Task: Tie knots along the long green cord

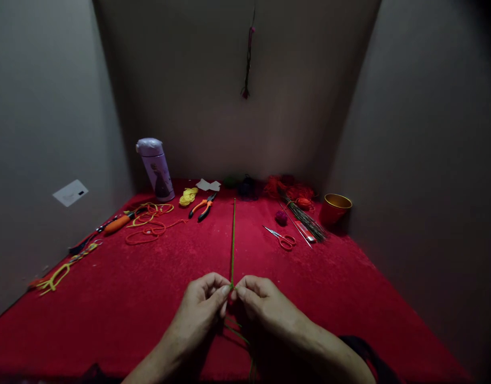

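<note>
A green cord (233, 240) runs straight from a small fixing point far back on the red cloth toward me. At its near end my left hand (203, 304) pinches the cord between thumb and forefinger. Just to the right, my right hand (265, 306) pinches a strand of the same green cord, its fingertips close to the left ones. A small knot seems to sit between them, too small to make out well. Loose green cord ends (239, 335) hang below the hands toward the front edge.
Orange-handled pliers (203, 207), yellow yarn (188, 197) and a purple bottle (157, 170) stand back left, beside orange cord (149, 233). Scissors (283, 238), a purple yarn ball (281, 217), a bundle of thin stalks (307, 220) and a red cup (334, 212) lie right. Grey walls enclose three sides.
</note>
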`<state>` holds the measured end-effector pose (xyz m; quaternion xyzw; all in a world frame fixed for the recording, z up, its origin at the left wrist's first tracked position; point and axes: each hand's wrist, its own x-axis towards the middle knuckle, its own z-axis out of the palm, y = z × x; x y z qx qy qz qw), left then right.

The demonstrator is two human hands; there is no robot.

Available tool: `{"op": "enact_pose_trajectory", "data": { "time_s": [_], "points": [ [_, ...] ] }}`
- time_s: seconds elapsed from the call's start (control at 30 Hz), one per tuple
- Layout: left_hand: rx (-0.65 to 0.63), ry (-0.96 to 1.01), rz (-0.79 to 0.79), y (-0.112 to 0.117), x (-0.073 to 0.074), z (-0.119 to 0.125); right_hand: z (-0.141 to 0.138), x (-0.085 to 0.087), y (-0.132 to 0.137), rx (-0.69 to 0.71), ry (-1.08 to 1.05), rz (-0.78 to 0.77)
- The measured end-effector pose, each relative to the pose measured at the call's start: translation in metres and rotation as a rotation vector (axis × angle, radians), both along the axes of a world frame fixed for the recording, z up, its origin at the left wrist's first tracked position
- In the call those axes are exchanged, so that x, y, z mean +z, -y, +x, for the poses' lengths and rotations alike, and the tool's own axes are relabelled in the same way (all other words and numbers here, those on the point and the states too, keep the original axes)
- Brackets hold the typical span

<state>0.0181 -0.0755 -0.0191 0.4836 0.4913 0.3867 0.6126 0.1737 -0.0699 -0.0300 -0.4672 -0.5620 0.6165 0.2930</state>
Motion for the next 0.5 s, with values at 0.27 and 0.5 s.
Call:
{"op": "enact_pose_trajectory", "data": {
  "time_s": [0.27,0.5],
  "points": [
    [-0.015,-0.124,0.172,0.006,-0.004,0.0,-0.006,-0.002,-0.006,-0.051,-0.008,-0.075],
    [0.037,-0.389,0.324,0.019,0.007,-0.009,-0.01,0.0,-0.005,-0.111,-0.007,-0.088]
  ]
}}
